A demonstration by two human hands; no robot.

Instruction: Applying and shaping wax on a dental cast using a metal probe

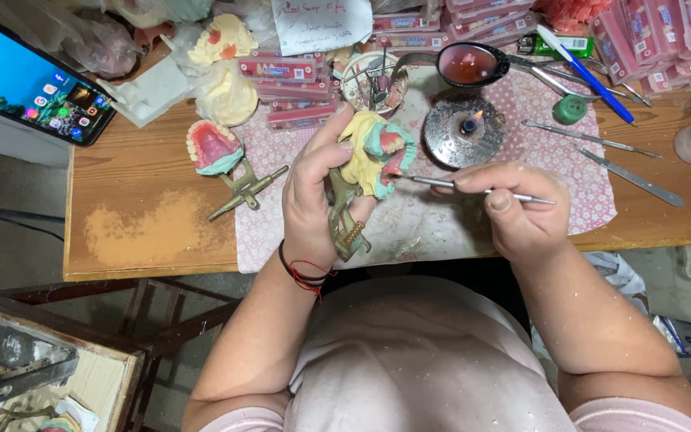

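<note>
My left hand (311,196) rises from my lap edge with the wrist bent back, a black and red thread band round it, and the fingers wrapped tight around a brass articulator (344,218) that carries a yellow dental cast (371,152) with pink wax gums. The cast sits above my grip, tipped toward my right side, its wax face turned to the tool. The articulator's sprung foot sticks out below my palm, just over the near edge of the patterned cloth (593,188).

My right hand (513,204) lies palm down on the right of the cast, thumb and forefinger pinched on a slim metal wax tool (473,189). The tool runs level, and its tip touches the cast's pink wax rim.

Just beyond the tool, still on the cloth, a small spirit burner (464,130) shows a lit flame. Beyond the cast stands a round holder of instruments (373,82). Left of the cast, near it, a second articulator with a denture (225,164) rests on the wooden table (137,232). Right of the burner lie loose metal instruments (601,156). Farthest back, stacked pink boxes (289,80) line the table, and a tablet (29,76) glows at the far left corner.
</note>
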